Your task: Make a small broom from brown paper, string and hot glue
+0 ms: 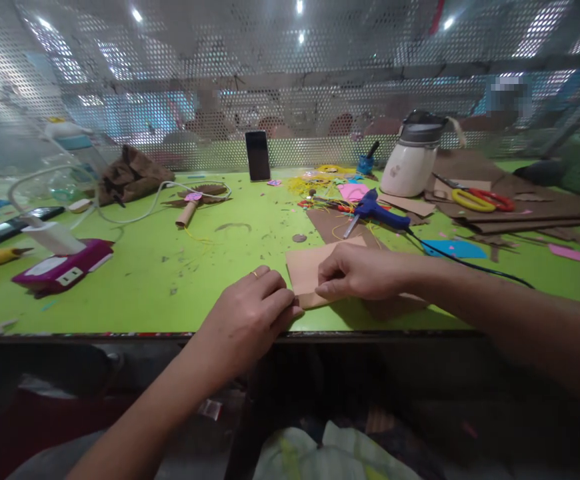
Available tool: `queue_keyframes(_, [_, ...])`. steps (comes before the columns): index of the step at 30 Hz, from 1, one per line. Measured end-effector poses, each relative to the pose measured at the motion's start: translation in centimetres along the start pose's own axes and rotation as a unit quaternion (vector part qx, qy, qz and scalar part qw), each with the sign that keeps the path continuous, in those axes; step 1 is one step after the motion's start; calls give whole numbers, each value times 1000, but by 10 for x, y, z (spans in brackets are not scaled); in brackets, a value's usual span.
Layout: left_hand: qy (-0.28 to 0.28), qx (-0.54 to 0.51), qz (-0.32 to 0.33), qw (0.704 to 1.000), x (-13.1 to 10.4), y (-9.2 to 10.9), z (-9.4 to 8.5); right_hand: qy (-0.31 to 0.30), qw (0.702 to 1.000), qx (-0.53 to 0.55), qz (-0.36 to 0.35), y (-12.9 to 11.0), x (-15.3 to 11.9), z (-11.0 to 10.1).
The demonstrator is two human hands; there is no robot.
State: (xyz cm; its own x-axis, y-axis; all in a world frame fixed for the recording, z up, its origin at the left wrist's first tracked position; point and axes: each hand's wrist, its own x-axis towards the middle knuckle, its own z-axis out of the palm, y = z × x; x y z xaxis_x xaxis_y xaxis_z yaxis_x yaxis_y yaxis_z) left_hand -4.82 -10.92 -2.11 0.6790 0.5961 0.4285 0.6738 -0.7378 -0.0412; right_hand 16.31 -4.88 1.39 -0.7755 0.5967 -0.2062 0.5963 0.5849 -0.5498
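Observation:
A piece of light brown paper (306, 268) lies on the green table near its front edge, with a narrow strip folded up along its lower side. My left hand (256, 308), a ring on one finger, has its fingers closed at the lower left corner of that paper. Curled fingers of my right hand (359, 272) press on the paper's fold, thumb towards the left hand. Part of the paper is hidden beneath the right hand. Just behind it, a blue glue gun (381, 212) rests on a darker brown sheet (323, 225).
Scissors (480, 200) lie on brown sheets (545, 207) at right, near a white bottle (410, 160). A phone (257, 156) leans against the mesh screen. At left are a purple power socket (65, 270), a white cable and a brown paper craft (187, 212). Yellow scraps (315, 183) litter the back.

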Motion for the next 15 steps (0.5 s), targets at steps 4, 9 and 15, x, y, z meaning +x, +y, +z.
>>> queue_keyframes(4, [-28, -2, 17, 999, 2, -5, -2, -19, 1000, -10, 10, -1, 4, -4])
queue_keyframes(9, [-35, -9, 10, 999, 2, -5, -3, -29, 998, -39, 50, -6, 7, -8])
queue_keyframes(15, [-43, -18, 4, 999, 3, -5, -4, -46, 996, -42, 63, -5, 12, -11])
